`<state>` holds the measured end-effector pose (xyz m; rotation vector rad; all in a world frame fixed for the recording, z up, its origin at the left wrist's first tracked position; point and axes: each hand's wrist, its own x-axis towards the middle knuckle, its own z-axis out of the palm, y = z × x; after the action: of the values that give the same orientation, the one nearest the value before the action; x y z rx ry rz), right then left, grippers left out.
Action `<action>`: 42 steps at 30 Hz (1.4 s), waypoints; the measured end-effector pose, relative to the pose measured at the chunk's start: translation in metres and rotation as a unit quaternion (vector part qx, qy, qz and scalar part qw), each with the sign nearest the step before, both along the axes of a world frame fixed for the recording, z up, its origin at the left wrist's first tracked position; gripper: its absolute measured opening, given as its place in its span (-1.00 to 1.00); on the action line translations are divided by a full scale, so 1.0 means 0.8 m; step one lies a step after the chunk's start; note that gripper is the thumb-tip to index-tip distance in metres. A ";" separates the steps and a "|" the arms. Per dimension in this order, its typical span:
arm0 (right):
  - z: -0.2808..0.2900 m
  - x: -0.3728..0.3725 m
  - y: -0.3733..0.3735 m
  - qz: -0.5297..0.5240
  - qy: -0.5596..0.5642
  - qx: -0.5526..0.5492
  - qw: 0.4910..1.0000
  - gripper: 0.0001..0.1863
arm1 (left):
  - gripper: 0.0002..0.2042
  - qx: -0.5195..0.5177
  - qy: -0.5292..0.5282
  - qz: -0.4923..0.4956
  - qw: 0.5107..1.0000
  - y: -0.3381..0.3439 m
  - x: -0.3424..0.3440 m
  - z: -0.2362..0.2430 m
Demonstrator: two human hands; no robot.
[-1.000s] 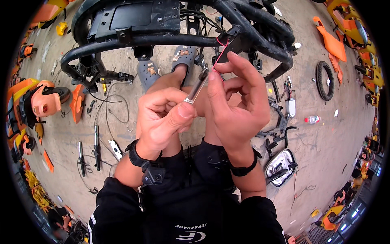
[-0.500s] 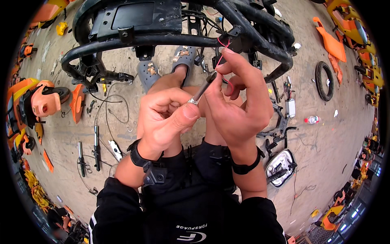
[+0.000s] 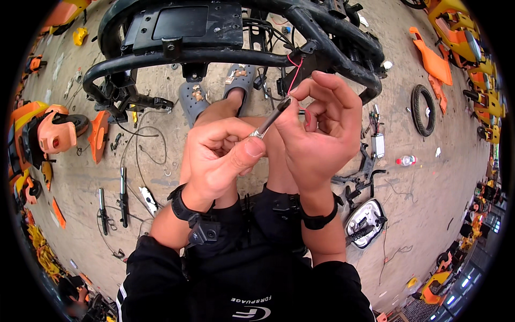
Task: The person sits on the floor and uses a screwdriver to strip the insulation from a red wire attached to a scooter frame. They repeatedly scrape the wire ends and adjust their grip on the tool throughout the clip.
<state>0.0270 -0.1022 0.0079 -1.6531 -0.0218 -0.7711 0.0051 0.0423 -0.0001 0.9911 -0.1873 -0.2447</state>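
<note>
Between the thumb and fingers of my left hand (image 3: 222, 161) is a slim rod-like piece (image 3: 272, 119), dark at its far end and silvery, with fine strands, near my thumb. It slants up toward my right hand (image 3: 324, 134), whose thumb and index finger pinch together at the dark tip. A thin red wire (image 3: 294, 78) runs from the black tubular vehicle frame (image 3: 131, 65) down to that pinch, and the right hand grips it there. A bit of red shows by the curled fingers too. Exactly how wire and tip meet is hidden by my fingertips.
The frame stands just beyond my feet, with dark cables hanging from it. Two shock absorbers (image 3: 124, 197) lie at left on the concrete floor. At right are a tyre (image 3: 423, 110), a bottle (image 3: 406, 160), and a white-and-black shell part (image 3: 366, 222). Orange scooters line both sides.
My right hand's index finger has lifted and bent back from the red wire, and the thumb side has come down to the rod's dark tip. The left hand holds nearly still.
</note>
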 end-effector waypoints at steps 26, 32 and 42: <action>0.007 -0.003 -0.006 -0.017 0.025 -0.109 0.994 -0.78 | -0.79 0.033 -0.023 0.027 0.999 -0.003 -0.002 0.002; 0.004 -0.002 -0.016 -0.013 -0.011 -0.147 0.989 -0.76 | -0.80 0.037 -0.024 0.017 0.999 0.001 -0.001 -0.001; 0.006 0.001 -0.026 -0.019 -0.062 -0.252 0.966 -0.77 | -0.81 0.041 -0.024 0.020 0.999 0.000 -0.002 0.001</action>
<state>0.0279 -0.1226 0.0130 -2.0847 -0.2970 -0.9505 0.0035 0.0420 0.0004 1.0812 -0.2038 -0.1937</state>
